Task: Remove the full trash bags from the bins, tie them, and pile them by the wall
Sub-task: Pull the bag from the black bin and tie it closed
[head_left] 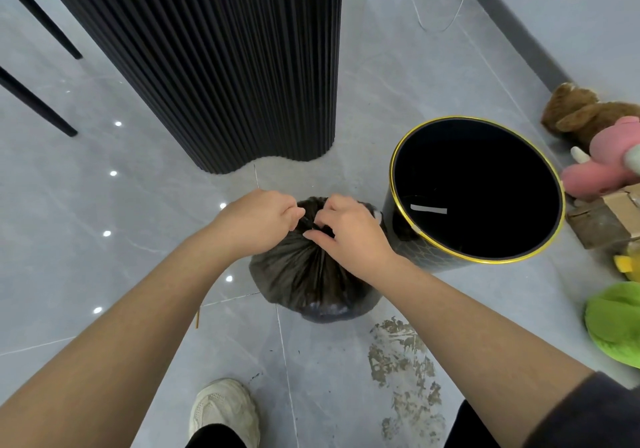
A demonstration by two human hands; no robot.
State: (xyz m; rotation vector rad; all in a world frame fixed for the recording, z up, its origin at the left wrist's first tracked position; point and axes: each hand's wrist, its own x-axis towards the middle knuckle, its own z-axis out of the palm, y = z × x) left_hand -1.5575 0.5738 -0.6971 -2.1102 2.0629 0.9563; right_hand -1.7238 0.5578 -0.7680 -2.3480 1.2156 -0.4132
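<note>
A full dark trash bag (311,281) stands on the grey tiled floor in front of me, its top gathered into a bunch. My left hand (258,224) grips the gathered plastic from the left. My right hand (349,229) pinches the bag's neck from the right, fingers curled into the folds. Both hands meet right above the bag. To the right of the bag stands a round black bin (405,236) with a gold rim, open and holding no bag; a white strip lies inside it.
A black fluted column (242,67) rises just behind the bag. Plush toys (602,136), a cardboard box (609,215) and a green cushion (616,323) lie along the wall at right. Thin black furniture legs (38,108) stand at far left. A stained floor patch (401,361) is near my shoe (225,409).
</note>
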